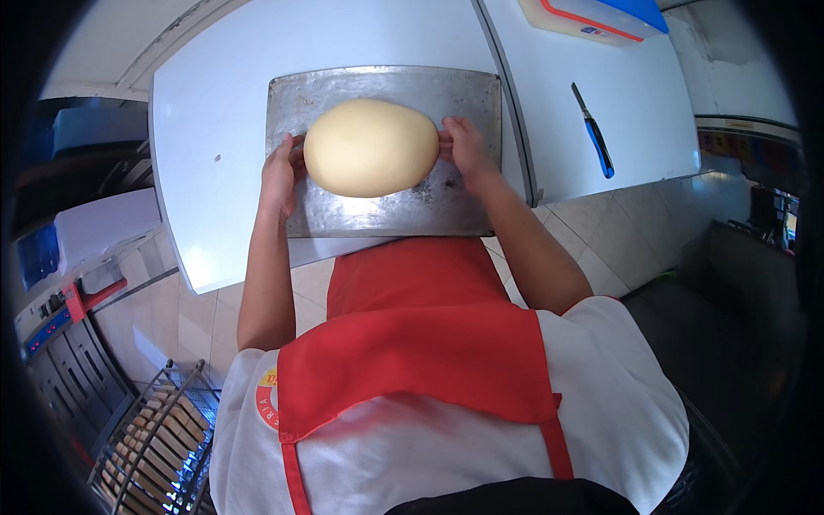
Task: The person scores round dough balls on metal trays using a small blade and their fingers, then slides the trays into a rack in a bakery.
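Observation:
A large, smooth, pale yellow oval of dough (371, 148) lies over a worn metal baking tray (343, 221) on a white table. My left hand (281, 176) is at its left end, fingers curled against the side and partly hidden by the dough. At the right end, my right hand (468, 153) holds the dough the same way, with its fingertips reaching to its edge. The dough sits between the two hands; whether it touches the tray underneath is hidden.
On the white surface to the right lies a knife (594, 137) with a blue and black handle. Behind it stands a plastic container (592, 24) with a blue lid. A wire rack (159, 438) of light brown pieces stands at lower left. The table (206, 215) has a small crumb.

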Demonstrator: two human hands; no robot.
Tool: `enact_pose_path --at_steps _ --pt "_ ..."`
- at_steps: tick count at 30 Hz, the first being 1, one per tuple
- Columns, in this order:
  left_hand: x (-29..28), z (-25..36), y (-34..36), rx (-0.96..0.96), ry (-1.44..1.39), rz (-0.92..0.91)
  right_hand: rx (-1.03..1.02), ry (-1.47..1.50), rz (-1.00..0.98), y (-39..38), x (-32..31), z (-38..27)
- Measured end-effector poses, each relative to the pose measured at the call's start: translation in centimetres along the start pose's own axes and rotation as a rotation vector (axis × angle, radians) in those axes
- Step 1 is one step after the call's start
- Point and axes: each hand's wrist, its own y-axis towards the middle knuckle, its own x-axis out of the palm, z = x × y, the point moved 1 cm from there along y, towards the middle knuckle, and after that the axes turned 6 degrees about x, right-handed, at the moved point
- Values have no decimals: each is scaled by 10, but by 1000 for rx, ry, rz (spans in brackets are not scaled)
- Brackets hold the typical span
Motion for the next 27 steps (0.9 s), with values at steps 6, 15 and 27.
enact_pose_path --at_steps 6,15,27 --pt "7 7 -3 114 -59 -17 -191 -197 108 22 5 4" --pt "-5 29 16 124 118 -139 -320 -563 140 16 42 -31" --pt "-20 14 -1 198 134 10 -336 -443 211 -14 25 -17"
